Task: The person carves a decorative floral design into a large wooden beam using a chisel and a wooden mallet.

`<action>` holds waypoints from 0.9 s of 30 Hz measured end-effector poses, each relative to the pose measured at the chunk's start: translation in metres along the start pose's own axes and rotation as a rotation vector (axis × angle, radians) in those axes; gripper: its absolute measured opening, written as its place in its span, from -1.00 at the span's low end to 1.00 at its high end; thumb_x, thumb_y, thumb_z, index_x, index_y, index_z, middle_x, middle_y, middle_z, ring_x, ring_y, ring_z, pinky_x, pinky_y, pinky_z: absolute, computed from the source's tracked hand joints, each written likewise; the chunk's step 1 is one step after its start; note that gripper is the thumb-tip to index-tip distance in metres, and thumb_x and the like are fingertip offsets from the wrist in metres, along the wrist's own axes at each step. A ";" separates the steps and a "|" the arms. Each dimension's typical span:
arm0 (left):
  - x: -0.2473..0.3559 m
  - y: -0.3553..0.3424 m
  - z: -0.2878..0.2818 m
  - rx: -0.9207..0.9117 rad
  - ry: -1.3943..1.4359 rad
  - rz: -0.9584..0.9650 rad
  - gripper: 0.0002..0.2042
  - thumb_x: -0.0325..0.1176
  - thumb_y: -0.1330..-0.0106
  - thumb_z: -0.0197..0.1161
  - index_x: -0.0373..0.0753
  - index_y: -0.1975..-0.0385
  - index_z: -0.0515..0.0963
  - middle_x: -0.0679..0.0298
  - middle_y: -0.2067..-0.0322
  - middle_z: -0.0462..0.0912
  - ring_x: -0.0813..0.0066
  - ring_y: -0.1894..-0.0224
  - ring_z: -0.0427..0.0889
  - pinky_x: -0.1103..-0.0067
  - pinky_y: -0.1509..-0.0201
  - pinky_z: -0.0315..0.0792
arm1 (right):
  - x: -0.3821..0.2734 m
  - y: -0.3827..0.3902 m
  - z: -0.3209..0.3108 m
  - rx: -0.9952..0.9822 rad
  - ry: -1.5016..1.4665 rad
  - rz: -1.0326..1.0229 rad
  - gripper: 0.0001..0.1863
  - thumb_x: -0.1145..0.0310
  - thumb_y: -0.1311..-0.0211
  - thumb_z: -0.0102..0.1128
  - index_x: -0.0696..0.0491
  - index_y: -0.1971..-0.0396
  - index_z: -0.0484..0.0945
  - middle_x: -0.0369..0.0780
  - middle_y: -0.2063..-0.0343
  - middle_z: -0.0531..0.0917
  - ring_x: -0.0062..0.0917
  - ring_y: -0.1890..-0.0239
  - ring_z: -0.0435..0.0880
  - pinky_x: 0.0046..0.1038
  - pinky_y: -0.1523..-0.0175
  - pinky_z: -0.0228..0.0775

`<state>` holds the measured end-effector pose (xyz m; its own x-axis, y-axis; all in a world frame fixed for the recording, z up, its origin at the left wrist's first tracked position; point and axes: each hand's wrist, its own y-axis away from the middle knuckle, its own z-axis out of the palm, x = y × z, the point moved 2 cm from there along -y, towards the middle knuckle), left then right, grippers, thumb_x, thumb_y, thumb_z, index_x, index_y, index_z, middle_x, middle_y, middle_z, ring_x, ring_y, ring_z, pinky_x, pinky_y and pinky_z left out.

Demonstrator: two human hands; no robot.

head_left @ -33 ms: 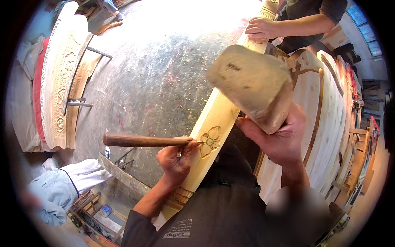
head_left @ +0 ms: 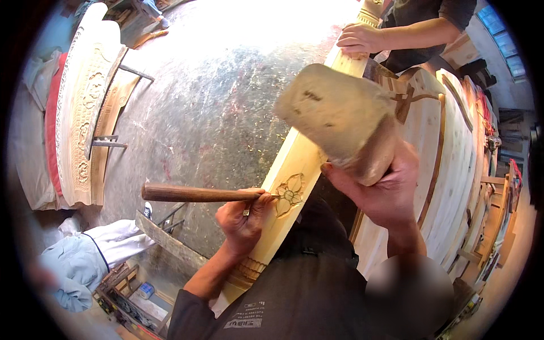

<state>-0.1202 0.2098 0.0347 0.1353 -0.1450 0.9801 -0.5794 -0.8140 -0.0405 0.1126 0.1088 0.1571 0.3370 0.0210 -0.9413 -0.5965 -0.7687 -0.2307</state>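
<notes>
Head view: the left hand has thumb and fingers pinched round the lower end of a wood-handled carving chisel, close to its blade. The right hand grips a wooden mallet, raised over the beam; the exact finger hold is partly hidden behind the mallet head.

Risks, as judged: the chisel appears to lie at a shallow slant, so a hard blow could make the edge skate past the outline and score bare wood. A petal could split if the cut runs with the grain. A mallet blow off the handle's butt could catch the left knuckles. A co-worker's hand rests on the far end of the beam — should that end shift, the cut would wander.

Workpiece: a pale wooden beam, running diagonally in front of the person, flat-faced and smooth, with a ribbed band near the lower end. The flower carving shows incised petals about a round centre — blade contact at its left side is too small to confirm
</notes>
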 end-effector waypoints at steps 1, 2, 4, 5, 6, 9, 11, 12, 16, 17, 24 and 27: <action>-0.002 0.000 -0.001 -0.001 0.005 0.003 -0.88 -0.51 -0.39 0.42 -0.46 0.22 0.69 0.20 0.42 0.78 0.54 0.33 0.75 0.60 0.21 0.61 | -0.001 -0.002 0.002 -0.022 0.012 -0.050 -0.49 0.56 -0.01 0.62 0.23 0.00 0.63 -0.23 0.14 0.77 -0.60 0.08 0.72 -0.48 -0.06 0.57; -0.003 0.000 -0.001 -0.004 0.011 0.007 -0.88 -0.51 -0.39 0.41 -0.46 0.21 0.69 0.20 0.41 0.78 0.53 0.32 0.76 0.61 0.20 0.62 | -0.003 -0.003 0.004 -0.038 0.011 -0.068 -0.46 0.55 0.00 0.63 0.24 -0.02 0.62 -0.22 0.13 0.76 -0.60 0.07 0.72 -0.47 -0.08 0.56; -0.003 -0.002 0.000 -0.003 0.024 0.009 -0.89 -0.52 -0.40 0.40 -0.46 0.21 0.69 0.19 0.40 0.78 0.52 0.32 0.76 0.61 0.20 0.63 | -0.005 -0.006 0.004 -0.063 0.029 -0.112 -0.41 0.53 0.02 0.65 0.25 -0.07 0.60 -0.20 0.11 0.76 -0.60 0.06 0.72 -0.47 -0.08 0.55; -0.003 -0.001 0.000 -0.001 0.029 0.009 -0.89 -0.53 -0.41 0.39 -0.47 0.21 0.68 0.18 0.39 0.78 0.52 0.32 0.76 0.61 0.19 0.63 | -0.005 -0.007 0.004 -0.073 0.045 -0.137 -0.38 0.52 0.01 0.65 0.26 -0.09 0.58 -0.20 0.10 0.76 -0.60 0.06 0.72 -0.48 -0.07 0.55; -0.003 -0.001 0.001 0.002 0.044 -0.003 -0.89 -0.53 -0.41 0.39 -0.47 0.22 0.68 0.17 0.39 0.78 0.51 0.32 0.76 0.61 0.19 0.63 | -0.006 -0.008 0.004 -0.079 0.054 -0.149 -0.37 0.52 0.02 0.65 0.26 -0.11 0.57 -0.20 0.10 0.76 -0.60 0.06 0.72 -0.48 -0.07 0.55; -0.003 0.000 0.001 -0.002 0.048 -0.017 -0.90 -0.53 -0.41 0.38 -0.46 0.23 0.68 0.17 0.38 0.77 0.51 0.32 0.77 0.61 0.19 0.64 | -0.007 -0.008 0.005 -0.092 0.074 -0.167 -0.32 0.51 0.02 0.66 0.27 -0.14 0.55 -0.19 0.10 0.76 -0.61 0.05 0.72 -0.49 -0.06 0.54; -0.001 0.000 -0.001 -0.022 -0.009 0.003 -0.91 -0.53 -0.40 0.39 -0.45 0.24 0.68 0.18 0.39 0.77 0.50 0.33 0.77 0.60 0.20 0.63 | -0.006 -0.008 0.003 -0.100 0.095 -0.181 -0.30 0.51 0.03 0.67 0.28 -0.16 0.54 -0.19 0.10 0.76 -0.61 0.05 0.72 -0.49 -0.06 0.54; -0.001 0.000 -0.001 -0.017 -0.023 0.018 -0.91 -0.52 -0.40 0.40 -0.44 0.24 0.68 0.19 0.39 0.77 0.49 0.34 0.77 0.59 0.21 0.63 | -0.006 -0.007 0.003 -0.104 0.099 -0.182 -0.29 0.51 0.03 0.67 0.28 -0.17 0.54 -0.18 0.09 0.76 -0.60 0.04 0.72 -0.50 -0.06 0.54; -0.001 -0.001 -0.002 -0.018 -0.114 0.084 -0.92 -0.52 -0.37 0.42 -0.39 0.24 0.70 0.18 0.40 0.76 0.46 0.36 0.78 0.55 0.26 0.60 | -0.008 -0.006 0.005 -0.114 0.094 -0.164 -0.24 0.49 0.04 0.68 0.27 -0.22 0.52 -0.16 0.06 0.76 -0.58 0.02 0.73 -0.49 -0.08 0.55; -0.002 0.000 -0.003 -0.022 -0.146 0.103 -0.92 -0.51 -0.36 0.42 -0.38 0.25 0.70 0.17 0.40 0.76 0.46 0.37 0.79 0.53 0.28 0.60 | -0.007 -0.006 0.006 -0.118 0.088 -0.161 -0.23 0.49 0.04 0.68 0.27 -0.23 0.51 -0.14 0.04 0.76 -0.57 0.00 0.74 -0.49 -0.10 0.55; 0.000 -0.002 -0.002 -0.059 -0.329 0.309 -0.88 -0.57 -0.36 0.39 -0.43 0.17 0.72 0.13 0.32 0.82 0.48 0.29 0.79 0.51 0.17 0.62 | -0.018 -0.019 0.013 -0.132 0.217 -0.301 -0.23 0.42 0.07 0.68 0.18 -0.24 0.56 -0.09 0.03 0.78 -0.37 0.04 0.82 -0.41 -0.06 0.65; 0.010 -0.002 0.000 -0.057 -0.512 0.475 -0.88 -0.55 -0.31 0.43 -0.42 0.21 0.72 0.07 0.37 0.80 0.40 0.36 0.79 0.51 0.22 0.62 | -0.043 -0.028 0.015 -0.159 0.413 -0.374 -0.25 0.42 0.11 0.64 0.10 -0.21 0.61 -0.11 0.09 0.79 -0.34 0.14 0.84 -0.41 0.03 0.68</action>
<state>-0.1175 0.2101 0.0446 0.2109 -0.7359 0.6434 -0.7090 -0.5683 -0.4176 0.1039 0.1397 0.2002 0.7792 0.0830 -0.6213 -0.2760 -0.8445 -0.4590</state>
